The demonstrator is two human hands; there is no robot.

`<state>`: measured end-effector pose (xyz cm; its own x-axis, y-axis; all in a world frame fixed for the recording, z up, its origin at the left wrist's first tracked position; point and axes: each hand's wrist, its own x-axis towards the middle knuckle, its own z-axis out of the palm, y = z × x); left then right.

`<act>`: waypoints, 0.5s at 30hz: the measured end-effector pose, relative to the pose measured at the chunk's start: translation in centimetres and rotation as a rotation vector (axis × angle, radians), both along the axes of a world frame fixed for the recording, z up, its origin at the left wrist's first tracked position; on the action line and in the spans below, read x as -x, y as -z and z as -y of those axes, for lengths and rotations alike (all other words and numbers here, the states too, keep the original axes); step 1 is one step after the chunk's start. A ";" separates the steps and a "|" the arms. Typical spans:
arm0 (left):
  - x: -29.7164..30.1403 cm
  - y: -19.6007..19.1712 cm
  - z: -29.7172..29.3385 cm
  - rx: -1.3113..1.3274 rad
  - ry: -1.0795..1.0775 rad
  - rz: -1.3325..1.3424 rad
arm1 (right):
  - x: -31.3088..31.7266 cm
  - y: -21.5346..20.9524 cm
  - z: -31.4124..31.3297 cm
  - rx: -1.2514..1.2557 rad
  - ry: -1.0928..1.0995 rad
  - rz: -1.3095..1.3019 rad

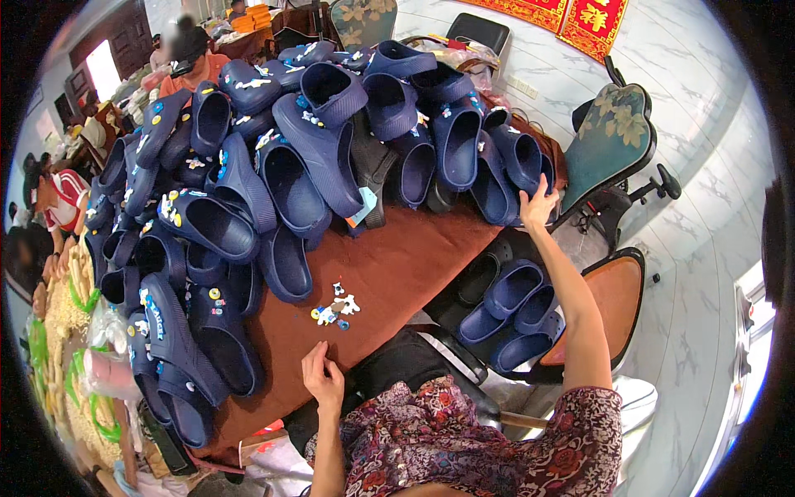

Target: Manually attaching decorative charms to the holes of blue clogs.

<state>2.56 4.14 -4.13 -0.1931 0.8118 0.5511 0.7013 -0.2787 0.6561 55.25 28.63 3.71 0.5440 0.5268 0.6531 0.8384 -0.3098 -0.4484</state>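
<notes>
My right hand (pixel 538 207) reaches to the right end of a large heap of navy clogs. Its thumb and fingers are apart and lie against the heel of a navy clog (pixel 522 159); I see no closed grip on it. My left hand (pixel 324 378) is over the table's near edge, with loosely bent fingers and nothing visible in it. Just beyond it, on the brown tabletop (pixel 397 273), lies a small cluster of shoe charms (pixel 335 310), white, yellow and blue. Many heaped clogs carry similar charms, such as the clog (pixel 217 225) at the left.
More navy clogs (pixel 513 290) rest on a chair beside the table, right of my lap. A chair with a floral back (pixel 609 132) stands at the right. Bags of pale small pieces (pixel 70 331) lie at the left. Other people (pixel 62 199) sit at the far left.
</notes>
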 end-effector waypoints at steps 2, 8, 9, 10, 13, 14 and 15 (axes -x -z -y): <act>0.0 0.1 -0.1 0.004 -0.008 0.005 | -0.2 -0.1 -1.1 0.146 0.005 -0.031; -0.1 -0.1 0.1 -0.002 -0.027 -0.006 | -0.4 -0.5 -2.3 0.205 -0.088 -0.007; 0.0 -0.1 0.1 -0.009 -0.032 -0.006 | -0.3 -0.6 -2.4 0.204 -0.088 -0.026; 0.1 0.0 0.2 -0.014 -0.038 -0.006 | -0.2 -0.5 -2.5 0.205 -0.090 -0.045; 0.1 0.0 0.7 -0.014 -0.066 0.008 | 0.7 -0.2 -2.4 0.083 -0.141 -0.019; 0.1 0.1 0.6 -0.008 -0.082 0.009 | 0.9 -0.1 -2.3 0.041 -0.148 -0.031; 0.0 0.2 0.1 -0.027 -0.056 0.009 | 0.4 0.1 -1.8 -0.009 -0.141 0.007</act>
